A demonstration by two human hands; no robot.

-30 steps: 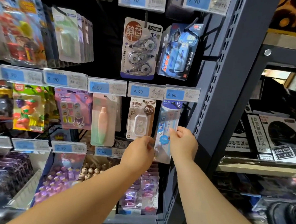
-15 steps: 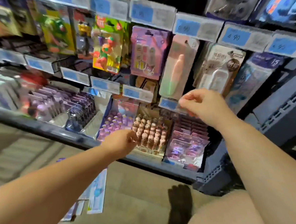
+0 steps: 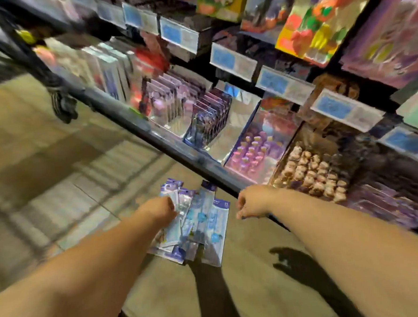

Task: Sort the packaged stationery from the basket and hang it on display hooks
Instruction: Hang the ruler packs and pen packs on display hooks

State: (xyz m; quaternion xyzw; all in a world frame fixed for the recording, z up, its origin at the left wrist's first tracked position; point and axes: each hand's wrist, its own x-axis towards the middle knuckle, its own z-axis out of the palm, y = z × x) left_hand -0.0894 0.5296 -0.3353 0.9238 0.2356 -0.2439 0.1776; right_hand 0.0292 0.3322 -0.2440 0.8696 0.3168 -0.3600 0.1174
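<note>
A loose pile of blue-and-white stationery packs (image 3: pixel 215 221) lies on the tan floor just in front of the display's bottom shelf. My left hand (image 3: pixel 158 210) is down at the pile's left edge, touching or just above the top packs; its fingers are turned away and blurred, so a grip does not show. My right hand (image 3: pixel 251 203) hovers to the right of the pile, fingers loosely curled and holding nothing. No basket is visible.
The dark bottom shelf edge (image 3: pixel 178 148) runs diagonally above the pile. Behind it stand trays of small purple items (image 3: pixel 251 153) and tan figures (image 3: pixel 309 169). Blue price tags (image 3: pixel 232 59) and hanging packs (image 3: pixel 317 22) fill the upper right. A blurred dark object (image 3: pixel 63 106) hangs at the left.
Both hands have let go of the pack hung on the hook and dropped from the display to the floor. My view has swung down to the pile, and my left hand has reached it.
</note>
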